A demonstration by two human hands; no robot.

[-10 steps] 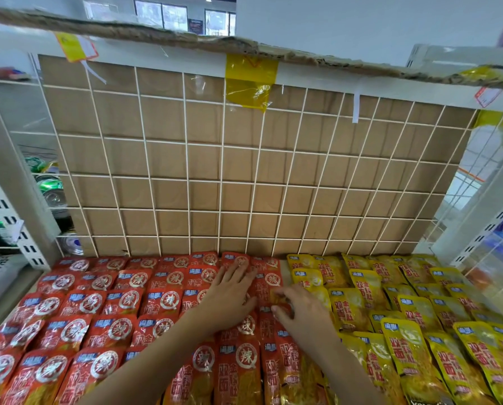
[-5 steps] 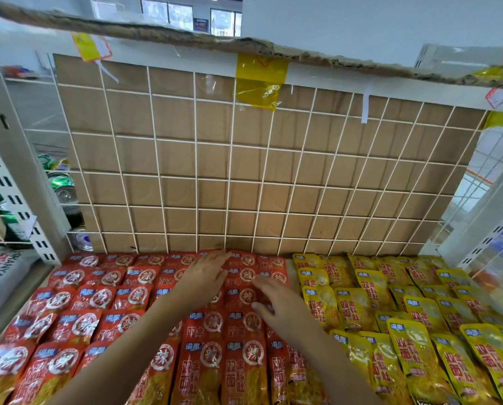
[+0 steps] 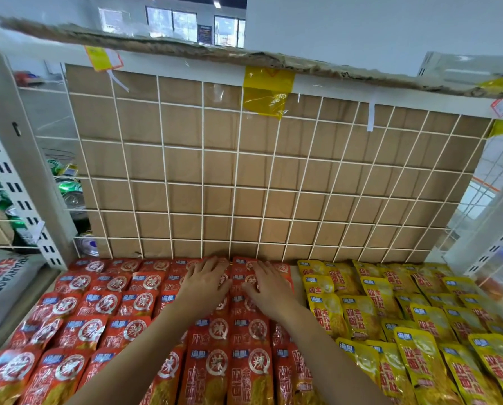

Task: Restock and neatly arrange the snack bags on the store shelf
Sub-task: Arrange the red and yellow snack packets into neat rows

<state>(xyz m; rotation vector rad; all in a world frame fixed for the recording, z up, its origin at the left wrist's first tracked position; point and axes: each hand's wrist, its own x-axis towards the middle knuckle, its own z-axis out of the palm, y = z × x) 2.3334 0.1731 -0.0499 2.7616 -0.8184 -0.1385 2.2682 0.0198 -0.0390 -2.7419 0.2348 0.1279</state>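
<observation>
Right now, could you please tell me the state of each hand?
Left hand: open, fingers flat on the red snack bags, holding nothing.
Right hand: open, fingers spread flat on the same red bags, holding nothing.

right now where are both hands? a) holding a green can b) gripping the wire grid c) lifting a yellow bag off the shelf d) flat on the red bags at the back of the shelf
d: the left hand and right hand both lie with straight fingers on the red bags just in front of the wire grid, beside the yellow bags.
</observation>
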